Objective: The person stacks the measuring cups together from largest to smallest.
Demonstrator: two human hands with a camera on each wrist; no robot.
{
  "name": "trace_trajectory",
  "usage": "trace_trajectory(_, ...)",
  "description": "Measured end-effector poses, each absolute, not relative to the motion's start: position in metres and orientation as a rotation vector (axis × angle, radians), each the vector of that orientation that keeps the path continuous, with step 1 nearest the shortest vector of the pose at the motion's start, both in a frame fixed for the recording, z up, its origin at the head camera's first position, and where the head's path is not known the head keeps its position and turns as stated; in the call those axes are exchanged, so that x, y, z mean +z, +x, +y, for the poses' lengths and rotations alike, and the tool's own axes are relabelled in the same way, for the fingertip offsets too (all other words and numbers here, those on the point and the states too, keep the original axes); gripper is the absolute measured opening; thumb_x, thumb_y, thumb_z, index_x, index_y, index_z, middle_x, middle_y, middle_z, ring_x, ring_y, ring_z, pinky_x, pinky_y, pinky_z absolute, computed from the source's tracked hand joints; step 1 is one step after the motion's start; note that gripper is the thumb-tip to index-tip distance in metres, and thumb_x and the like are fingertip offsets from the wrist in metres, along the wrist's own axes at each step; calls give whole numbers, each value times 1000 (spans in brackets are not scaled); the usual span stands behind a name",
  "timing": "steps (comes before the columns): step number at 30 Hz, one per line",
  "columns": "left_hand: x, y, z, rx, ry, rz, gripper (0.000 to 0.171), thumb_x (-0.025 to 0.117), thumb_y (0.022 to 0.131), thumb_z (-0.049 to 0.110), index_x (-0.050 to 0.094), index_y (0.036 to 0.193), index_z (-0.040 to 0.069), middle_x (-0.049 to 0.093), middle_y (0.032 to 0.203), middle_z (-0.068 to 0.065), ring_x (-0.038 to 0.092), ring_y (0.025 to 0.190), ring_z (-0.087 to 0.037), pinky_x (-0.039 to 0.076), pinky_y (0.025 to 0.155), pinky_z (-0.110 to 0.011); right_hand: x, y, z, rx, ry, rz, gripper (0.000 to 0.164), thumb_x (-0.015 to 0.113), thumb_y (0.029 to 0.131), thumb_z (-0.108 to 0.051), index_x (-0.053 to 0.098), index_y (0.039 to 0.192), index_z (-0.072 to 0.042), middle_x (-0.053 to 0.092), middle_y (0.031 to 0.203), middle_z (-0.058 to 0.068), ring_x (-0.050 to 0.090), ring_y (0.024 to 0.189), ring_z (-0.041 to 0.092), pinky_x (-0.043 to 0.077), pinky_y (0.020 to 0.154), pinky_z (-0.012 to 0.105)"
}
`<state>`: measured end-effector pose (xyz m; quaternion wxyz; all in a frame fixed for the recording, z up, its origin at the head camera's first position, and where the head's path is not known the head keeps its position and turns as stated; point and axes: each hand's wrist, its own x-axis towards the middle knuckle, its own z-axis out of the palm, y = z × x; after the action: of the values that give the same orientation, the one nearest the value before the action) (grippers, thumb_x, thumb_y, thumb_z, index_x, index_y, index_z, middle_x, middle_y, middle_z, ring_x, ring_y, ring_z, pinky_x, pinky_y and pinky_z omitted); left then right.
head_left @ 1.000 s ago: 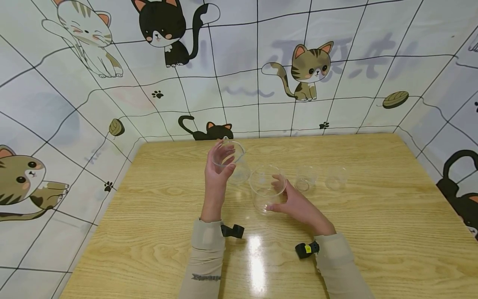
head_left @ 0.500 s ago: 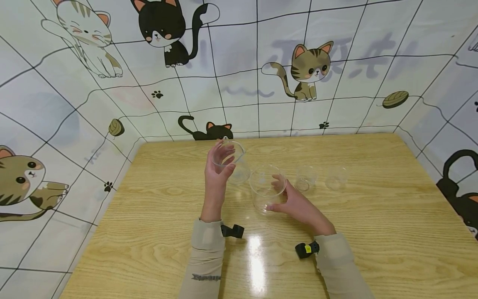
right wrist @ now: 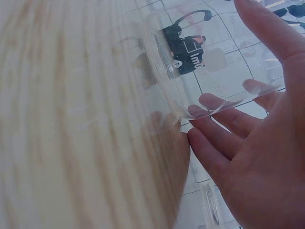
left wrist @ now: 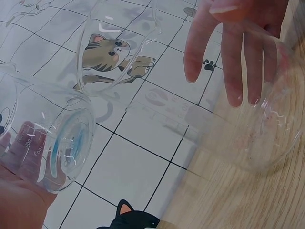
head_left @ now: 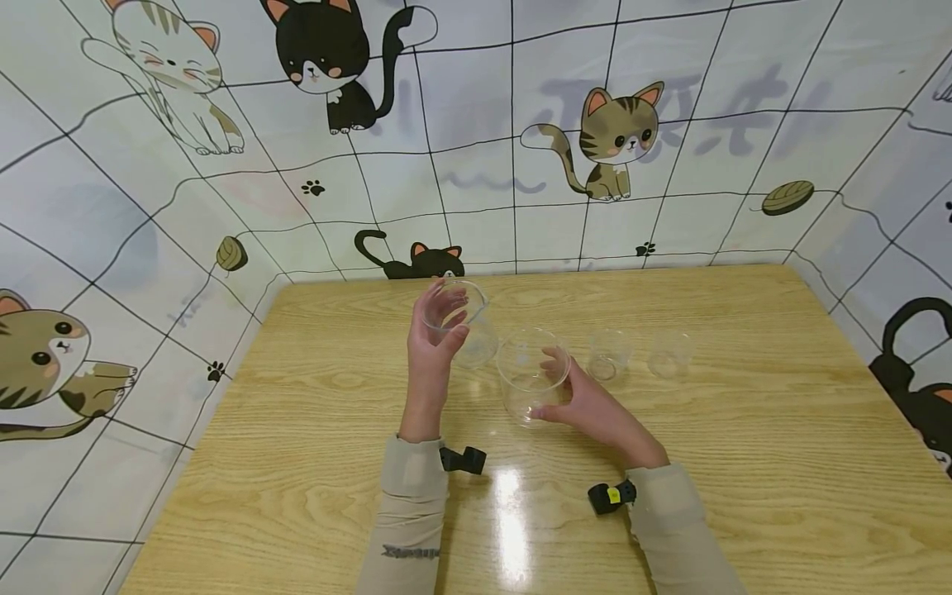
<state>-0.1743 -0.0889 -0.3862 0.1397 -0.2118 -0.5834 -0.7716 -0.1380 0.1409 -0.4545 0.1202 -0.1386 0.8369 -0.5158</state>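
Note:
My left hand [head_left: 434, 349] holds a clear glass beaker [head_left: 478, 345] by its side, the thumb at the near side and the fingers seen through the glass. The rim has a small spout. Just right of it, my right hand [head_left: 587, 406] grips a wider clear beaker [head_left: 519, 395], fingers on its right wall and thumb low at the front. Printed markings show on this beaker [right wrist: 221, 57] in the right wrist view. Both beakers' mouths face up in the head view. Whether either base touches the table is hard to tell through the glass.
Two smaller clear glass vessels [head_left: 610, 357] stand on the wooden table [head_left: 297, 463], right of the wide beaker; they are faint against the wood. A white cat-patterned backdrop [head_left: 476, 190] rises behind the table. A bright reflection lies on the tabletop between the forearms.

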Motion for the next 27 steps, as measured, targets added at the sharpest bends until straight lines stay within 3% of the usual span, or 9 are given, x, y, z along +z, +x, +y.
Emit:
trace_trajectory(11,-384,-172,-88,-2244,-615,-1693,67,70,78,24,34,133,9,40,126,-27,39,116,-39,26,98,-54,-455,-138,142,-1507,-400,2439,91,73,68,-44,19,139,-30,36,136,-2,35,124,24,31,95,50)
trace_trajectory(27,-389,-175,-87,-2222,-585,-1730,73,71,75,32,34,133,9,45,125,-17,43,115,-29,31,98,-47,-456,-139,143,-1499,-396,2448,89,73,69,-43,19,138,-31,37,135,-4,37,122,22,33,93,49)
